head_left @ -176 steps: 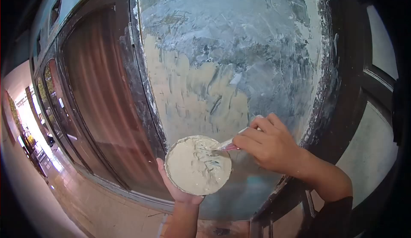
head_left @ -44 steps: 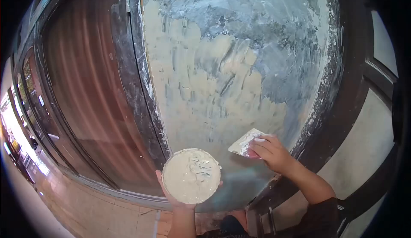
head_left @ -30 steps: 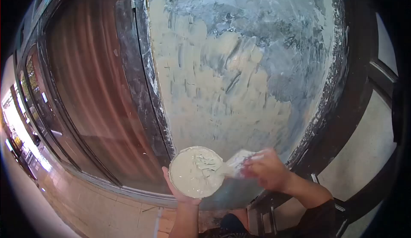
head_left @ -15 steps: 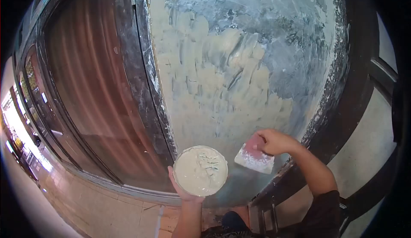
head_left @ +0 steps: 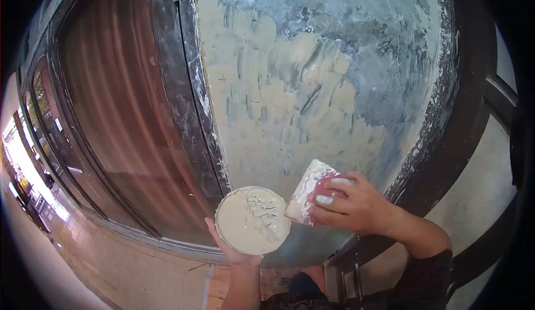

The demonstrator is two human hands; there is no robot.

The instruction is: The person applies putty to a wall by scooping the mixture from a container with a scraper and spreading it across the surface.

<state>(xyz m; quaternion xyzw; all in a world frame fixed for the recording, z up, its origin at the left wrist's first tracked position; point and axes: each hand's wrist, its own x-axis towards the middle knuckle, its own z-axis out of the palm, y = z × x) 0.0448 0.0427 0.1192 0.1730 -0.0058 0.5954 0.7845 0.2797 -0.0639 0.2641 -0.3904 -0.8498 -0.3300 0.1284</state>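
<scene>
My left hand (head_left: 227, 250) supports a round tub of cream-coloured putty (head_left: 239, 221) from below and the left side. Streaks and ridges mark the right part of the putty's surface. In my right hand (head_left: 356, 207) is a reddish putty spreader (head_left: 324, 198), gripped with closed fingers, two fingertips smeared white. The spreader's wide blade is coated with pale putty, and its lower corner is right at the tub's right rim. Behind both hands rises a wall panel (head_left: 267, 120), cream putty covering its lower and left areas, with bluish grey showing at the upper right.
A dark frame edge (head_left: 192, 87) spotted with white borders the panel on the left, beside a glass pane with brown curtains (head_left: 117, 98). Another dark frame (head_left: 440, 137) runs down the right. Tiled floor (head_left: 150, 271) lies below.
My right hand has brought the spreader left to the tub and turned it, so the blade now points up and left. The tub has shifted slightly left.
</scene>
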